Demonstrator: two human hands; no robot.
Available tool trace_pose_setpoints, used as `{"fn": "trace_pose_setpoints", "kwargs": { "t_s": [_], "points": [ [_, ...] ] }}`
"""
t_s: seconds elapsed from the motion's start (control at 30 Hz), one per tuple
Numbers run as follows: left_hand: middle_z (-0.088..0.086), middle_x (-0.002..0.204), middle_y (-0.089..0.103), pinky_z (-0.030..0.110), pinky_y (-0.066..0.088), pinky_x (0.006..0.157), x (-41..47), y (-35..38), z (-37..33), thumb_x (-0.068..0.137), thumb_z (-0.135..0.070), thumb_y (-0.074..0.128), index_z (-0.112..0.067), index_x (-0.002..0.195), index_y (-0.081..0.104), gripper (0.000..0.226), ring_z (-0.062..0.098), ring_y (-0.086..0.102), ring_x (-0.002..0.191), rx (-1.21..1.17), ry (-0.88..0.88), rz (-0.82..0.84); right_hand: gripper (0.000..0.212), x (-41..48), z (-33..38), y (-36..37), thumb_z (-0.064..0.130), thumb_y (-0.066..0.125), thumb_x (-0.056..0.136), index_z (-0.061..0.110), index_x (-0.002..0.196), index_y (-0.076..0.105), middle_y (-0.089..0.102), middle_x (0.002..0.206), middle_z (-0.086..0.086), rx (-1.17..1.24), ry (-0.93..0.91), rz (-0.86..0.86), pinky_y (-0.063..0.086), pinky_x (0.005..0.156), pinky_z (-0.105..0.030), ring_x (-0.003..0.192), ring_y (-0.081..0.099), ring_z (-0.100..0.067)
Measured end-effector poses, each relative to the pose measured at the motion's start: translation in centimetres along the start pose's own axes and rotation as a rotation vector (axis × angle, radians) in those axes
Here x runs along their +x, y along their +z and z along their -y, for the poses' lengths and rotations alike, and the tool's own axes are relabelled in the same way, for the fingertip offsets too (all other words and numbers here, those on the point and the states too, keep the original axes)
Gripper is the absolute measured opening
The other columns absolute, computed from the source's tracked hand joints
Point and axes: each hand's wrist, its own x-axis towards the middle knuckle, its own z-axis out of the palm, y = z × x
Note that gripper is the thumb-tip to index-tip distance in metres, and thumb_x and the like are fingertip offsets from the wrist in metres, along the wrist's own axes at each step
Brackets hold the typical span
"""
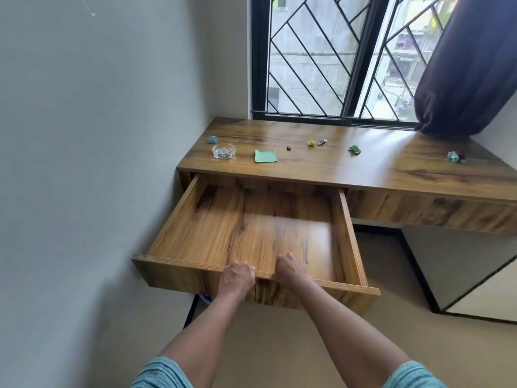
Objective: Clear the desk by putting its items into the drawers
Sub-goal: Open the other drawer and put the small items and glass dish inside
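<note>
The left drawer of the wooden desk is pulled far out, and nothing lies inside it. My left hand and my right hand both grip the drawer's front edge, fingers curled over the top. On the desk top lie a glass ashtray, a green paper square, a blue crumpled paper, a small dark cube, a yellow crumpled paper, a small silver-and-black stick, a green crumpled paper and a teal crumpled paper.
A shut right drawer front sits under the desk top. A wall runs close along the left. Behind the desk are a barred window and a dark curtain. A pale cabinet stands low on the right.
</note>
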Motion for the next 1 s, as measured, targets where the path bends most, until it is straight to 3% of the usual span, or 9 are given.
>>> {"fn": "trace_pose_setpoints", "kwargs": {
  "t_s": [0.1, 0.17, 0.3, 0.47, 0.63, 0.73, 0.83, 0.9, 1.0],
  "points": [
    [0.004, 0.089, 0.064, 0.021, 0.053, 0.064, -2.0, 0.2, 0.6, 0.101, -0.026, 0.036, -0.009, 0.100, 0.064, 0.033, 0.012, 0.063, 0.078, 0.090, 0.038, 0.009, 0.018, -1.3, 0.0, 0.6, 0.021, 0.054, 0.093, 0.010, 0.103, 0.064, 0.063, 0.099, -0.007, 0.035, -0.016, 0.030, 0.047, 0.063, -0.024, 0.079, 0.060, -0.019],
    [0.004, 0.094, 0.064, 0.023, 0.053, 0.069, -2.7, 0.0, 0.7, 0.101, -0.026, 0.037, -0.008, 0.102, 0.064, 0.033, 0.017, 0.065, 0.087, 0.099, 0.022, 0.028, 0.018, -2.0, 0.0, 0.9, 0.023, 0.054, 0.093, 0.011, 0.102, 0.063, 0.063, 0.100, -0.007, 0.048, -0.021, 0.036, 0.048, 0.064, -0.023, 0.080, 0.061, -0.018],
    [0.000, 0.083, 0.057, 0.018, 0.041, 0.056, -2.7, -0.9, 0.2, 0.098, -0.025, 0.042, -0.012, 0.095, 0.062, 0.024, 0.012, 0.057, 0.075, 0.084, -0.013, 0.052, 0.019, -2.8, 0.1, 0.6, 0.024, 0.052, 0.094, 0.010, 0.101, 0.064, 0.058, 0.090, -0.003, 0.065, -0.041, 0.051, 0.047, 0.062, -0.023, 0.076, 0.058, -0.016],
    [0.003, 0.088, 0.056, 0.024, 0.046, 0.066, -1.4, -1.4, -0.2, 0.097, -0.026, 0.043, -0.012, 0.102, 0.062, 0.024, 0.014, 0.056, 0.078, 0.197, -0.011, 0.099, 0.014, -1.5, 0.2, 0.2, 0.023, 0.056, 0.091, 0.012, 0.097, 0.063, 0.057, 0.090, -0.002, 0.037, -0.049, 0.144, 0.050, 0.069, -0.023, 0.081, 0.059, -0.016],
    [0.001, 0.088, 0.057, 0.027, 0.043, 0.061, 3.1, -2.9, -0.4, 0.095, -0.033, 0.049, -0.015, 0.100, 0.064, 0.025, 0.014, 0.056, 0.076, 0.297, 0.040, 0.195, 0.012, 3.1, 1.5, -1.1, 0.029, 0.061, 0.087, 0.017, 0.083, 0.061, 0.064, 0.083, -0.002, 0.030, -0.016, 0.310, 0.048, 0.059, -0.023, 0.068, 0.061, -0.013],
    [0.003, 0.089, 0.062, 0.028, 0.048, 0.066, 7.2, -4.1, 0.4, 0.095, -0.032, 0.048, -0.015, 0.095, 0.064, 0.023, 0.014, 0.059, 0.076, 0.221, 0.030, 0.156, 0.013, 7.3, 2.6, -2.5, 0.026, 0.061, 0.090, 0.014, 0.089, 0.066, 0.064, 0.075, -0.001, 0.111, 0.005, 0.240, 0.049, 0.052, -0.020, 0.057, 0.060, -0.009],
    [0.003, 0.086, 0.058, 0.027, 0.046, 0.065, 12.9, -6.4, 1.4, 0.095, -0.031, 0.047, -0.014, 0.094, 0.063, 0.023, 0.016, 0.057, 0.075, 0.099, -0.027, 0.076, 0.019, 12.8, 4.1, -5.1, 0.028, 0.062, 0.088, 0.016, 0.074, 0.061, 0.064, 0.074, -0.001, 0.083, 0.017, 0.165, 0.046, 0.051, -0.020, 0.056, 0.060, -0.010],
    [0.004, 0.089, 0.062, 0.028, 0.047, 0.065, 17.9, -8.4, 2.4, 0.094, -0.030, 0.047, -0.013, 0.092, 0.065, 0.026, 0.019, 0.061, 0.079, 0.028, -0.070, 0.044, 0.020, 17.4, 5.6, -7.0, 0.027, 0.062, 0.086, 0.015, 0.071, 0.060, 0.066, 0.076, -0.004, 0.121, 0.042, 0.147, 0.050, 0.055, -0.023, 0.062, 0.065, -0.017],
    [0.009, 0.095, 0.067, 0.029, 0.046, 0.066, 24.9, -10.8, 3.9, 0.092, -0.026, 0.046, -0.007, 0.091, 0.068, 0.029, 0.025, 0.064, 0.084, -0.114, -0.148, 0.021, 0.022, 23.8, 7.3, -9.4, 0.024, 0.059, 0.084, 0.009, 0.098, 0.067, 0.066, 0.096, -0.011, 0.201, 0.087, 0.066, 0.050, 0.070, -0.028, 0.091, 0.066, -0.031]
  ]
}}
